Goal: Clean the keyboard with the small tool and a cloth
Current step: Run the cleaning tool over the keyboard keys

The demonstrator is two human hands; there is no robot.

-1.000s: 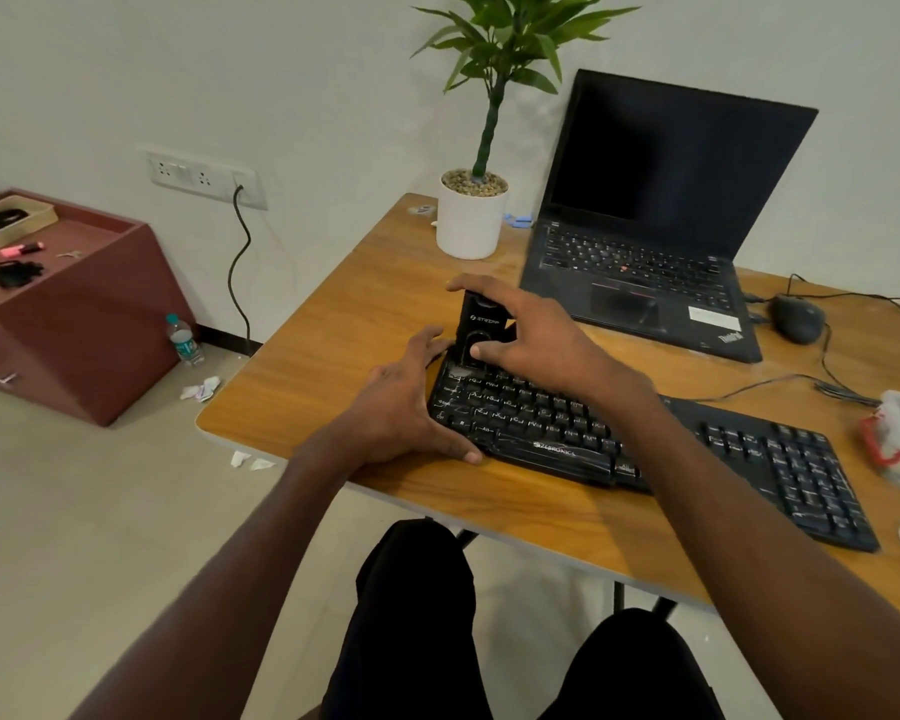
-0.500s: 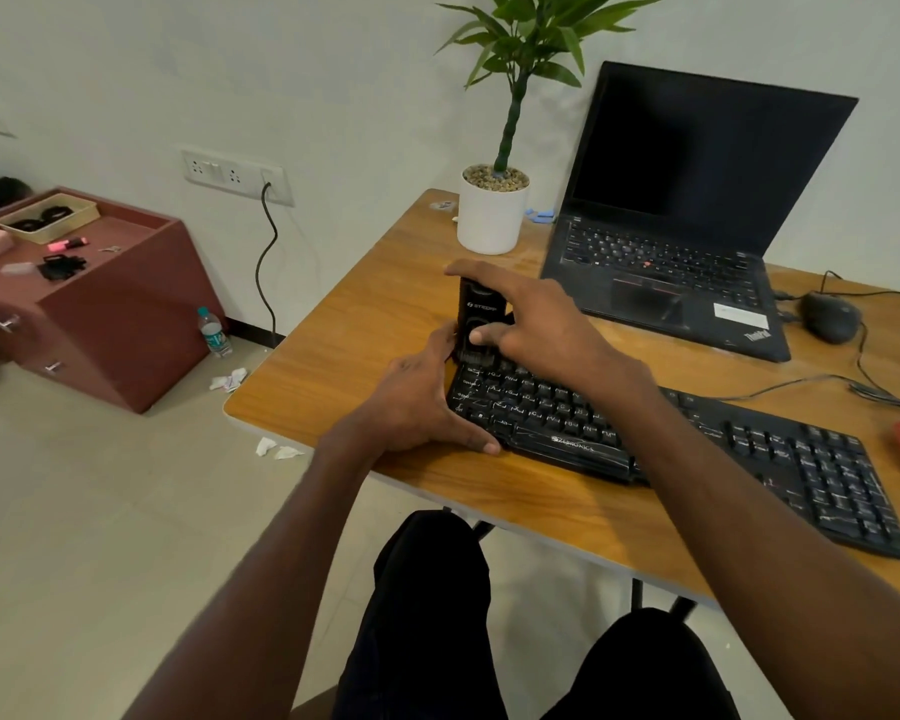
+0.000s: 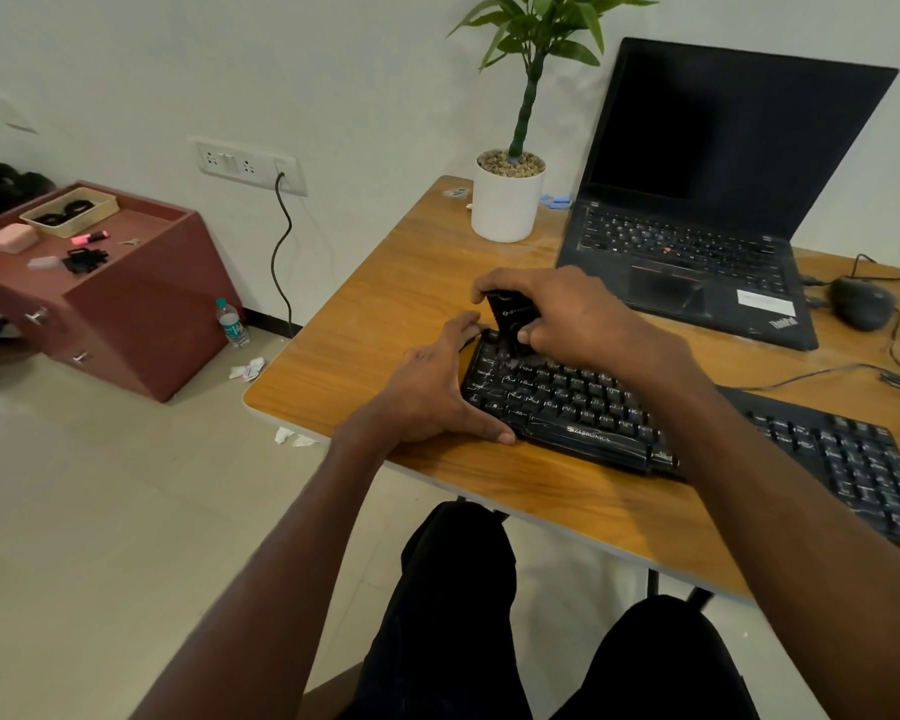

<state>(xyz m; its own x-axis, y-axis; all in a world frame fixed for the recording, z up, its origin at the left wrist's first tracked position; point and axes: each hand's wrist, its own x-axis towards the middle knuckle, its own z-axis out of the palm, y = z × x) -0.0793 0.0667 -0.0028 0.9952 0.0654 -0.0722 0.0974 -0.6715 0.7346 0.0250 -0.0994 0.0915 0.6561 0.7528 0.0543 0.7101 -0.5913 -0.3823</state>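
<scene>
A black keyboard (image 3: pixel 583 407) lies slanted across the wooden table (image 3: pixel 385 324). My right hand (image 3: pixel 567 319) grips a small black tool (image 3: pixel 510 319) that stands upright on the keyboard's far left keys. The fingers wrap over the tool's top and the thumb presses its side. My left hand (image 3: pixel 432 392) holds the keyboard's left end, thumb along the front edge and fingers at the far corner. No cloth is in view.
An open black laptop (image 3: pixel 697 210) stands behind the keyboard, with a white potted plant (image 3: pixel 505 200) to its left and a wired mouse (image 3: pixel 861 304) to its right. A maroon cabinet (image 3: pixel 126 304) and a water bottle (image 3: pixel 232 324) stand on the floor at left.
My right hand has shifted the tool slightly along the far left keys and now curls more over its top. My left hand keeps its hold on the keyboard's end.
</scene>
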